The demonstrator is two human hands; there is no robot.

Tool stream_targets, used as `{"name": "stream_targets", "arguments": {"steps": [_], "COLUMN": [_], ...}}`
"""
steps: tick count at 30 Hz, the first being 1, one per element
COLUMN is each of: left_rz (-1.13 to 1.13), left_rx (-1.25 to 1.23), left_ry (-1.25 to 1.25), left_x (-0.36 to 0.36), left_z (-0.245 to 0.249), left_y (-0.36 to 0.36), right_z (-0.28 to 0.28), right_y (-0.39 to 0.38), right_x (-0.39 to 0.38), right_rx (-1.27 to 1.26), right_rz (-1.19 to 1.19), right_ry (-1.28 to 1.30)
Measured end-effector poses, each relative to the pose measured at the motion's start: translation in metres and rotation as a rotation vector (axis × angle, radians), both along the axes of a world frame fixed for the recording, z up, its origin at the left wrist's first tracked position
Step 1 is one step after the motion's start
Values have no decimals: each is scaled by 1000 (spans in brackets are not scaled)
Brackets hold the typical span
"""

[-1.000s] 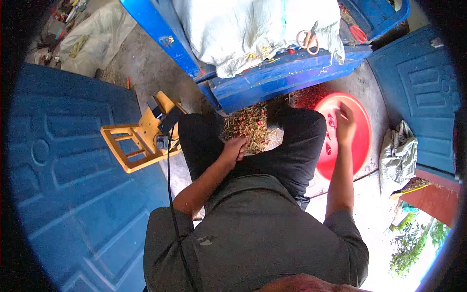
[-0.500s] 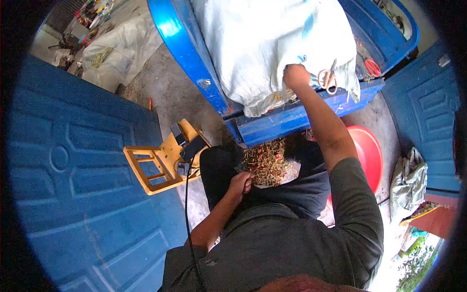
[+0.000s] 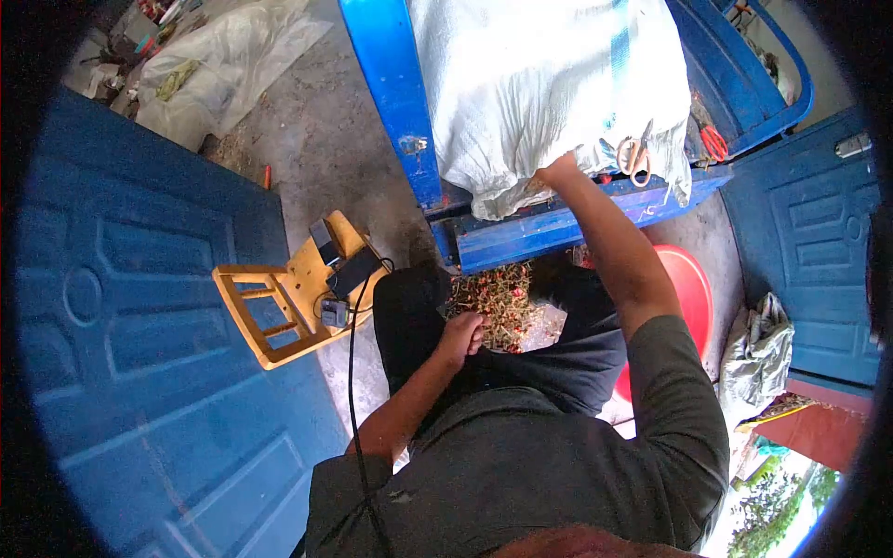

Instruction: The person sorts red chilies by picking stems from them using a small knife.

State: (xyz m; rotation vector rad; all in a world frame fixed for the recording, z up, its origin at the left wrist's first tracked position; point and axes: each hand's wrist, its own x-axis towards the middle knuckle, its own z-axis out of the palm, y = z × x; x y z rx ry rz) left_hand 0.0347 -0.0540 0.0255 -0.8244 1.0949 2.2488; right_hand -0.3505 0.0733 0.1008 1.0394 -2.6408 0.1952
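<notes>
My right hand point(image 3: 559, 173) is at the lower edge of a large white woven sack point(image 3: 521, 102); its fingertips are hidden at the sack's folds. My left hand point(image 3: 462, 337) is closed, fingers curled, beside a heap of dry stalks with red bits point(image 3: 493, 302) between my knees. Whatever it may hold is hidden. Pink-handled scissors point(image 3: 635, 160) lie on the sack just right of my right hand. The sack rests in a blue metal cart bed point(image 3: 567, 223).
Red-handled scissors point(image 3: 713, 142) lie in the cart bed. A red basin point(image 3: 686, 288) stands at my right, near a crumpled grey sack point(image 3: 758, 353). To my left, a small wooden chair point(image 3: 298, 274) holds black devices with a cable point(image 3: 354, 400). Blue doors point(image 3: 139, 307) flank me.
My right hand has moved down the sack to its lower edge, and the sack's cloth has shifted. My left hand stays closed by the stalks. The camera view has shifted slightly.
</notes>
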Motion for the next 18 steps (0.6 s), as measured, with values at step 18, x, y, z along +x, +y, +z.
{"name": "stream_targets", "arguments": {"steps": [18], "left_rz": [-30], "left_rx": [-78], "left_ry": [15], "left_x": [15], "left_z": [6], "left_y": [3], "right_z": [50], "right_y": [97], "right_x": [53], "right_rx": [-457], "right_rz": [-174], "right_ry": [-243]}}
